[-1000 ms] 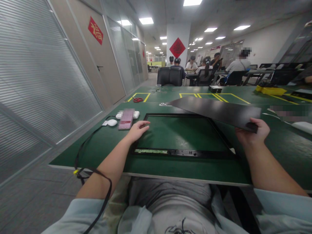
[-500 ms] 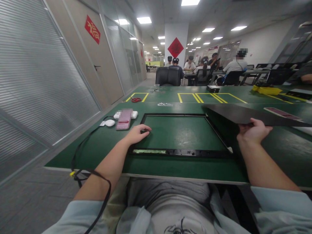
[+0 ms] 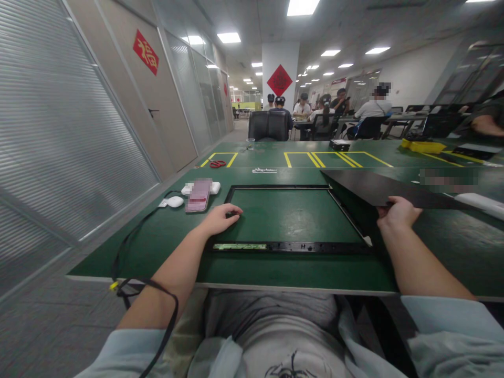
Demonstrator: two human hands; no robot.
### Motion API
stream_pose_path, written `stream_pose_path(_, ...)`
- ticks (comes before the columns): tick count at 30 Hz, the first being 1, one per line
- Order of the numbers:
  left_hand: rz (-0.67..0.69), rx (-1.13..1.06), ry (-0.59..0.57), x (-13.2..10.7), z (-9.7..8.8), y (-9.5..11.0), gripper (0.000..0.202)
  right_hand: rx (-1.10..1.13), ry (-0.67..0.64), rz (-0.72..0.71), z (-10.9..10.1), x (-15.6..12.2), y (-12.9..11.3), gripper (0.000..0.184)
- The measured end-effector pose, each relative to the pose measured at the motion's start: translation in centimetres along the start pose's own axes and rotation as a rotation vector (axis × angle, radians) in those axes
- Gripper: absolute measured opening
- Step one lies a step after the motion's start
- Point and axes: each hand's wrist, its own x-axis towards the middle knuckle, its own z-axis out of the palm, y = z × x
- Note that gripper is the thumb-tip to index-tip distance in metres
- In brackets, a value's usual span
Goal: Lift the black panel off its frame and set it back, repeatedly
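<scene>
Right of the black frame (image 3: 315, 247) on the green surface (image 3: 287, 273), the right hand (image 3: 399, 212) pinches the dark panel (image 3: 380, 186) at its near edge; the left hand (image 3: 220, 218) half-curls at the frame's left side, hold unclear. The panel appears light and stiff; support opposite edges.

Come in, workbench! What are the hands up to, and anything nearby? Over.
Left hand at black frame's left side. Right hand gripping dark panel, tilted, near frame's right side. Phone on table, left of frame, outside it.
</scene>
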Motion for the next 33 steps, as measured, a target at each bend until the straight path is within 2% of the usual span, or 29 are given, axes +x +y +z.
stream_pose_path(9,0.016,-0.002,-0.006,0.1,0.0,-0.3,0.031,-0.04,-0.012,0.071,0.0,1.2,0.6,0.046)
stream_pose_path(15,0.02,0.009,-0.006,0.1,0.1,-0.3,0.035,-0.114,-0.012,0.183,-0.3,2.2,1.4,0.027)
stream_pose_path(33,0.026,0.006,0.006,0.1,0.2,-0.4,0.031,-0.184,-0.068,0.229,-0.4,2.6,1.8,0.024)
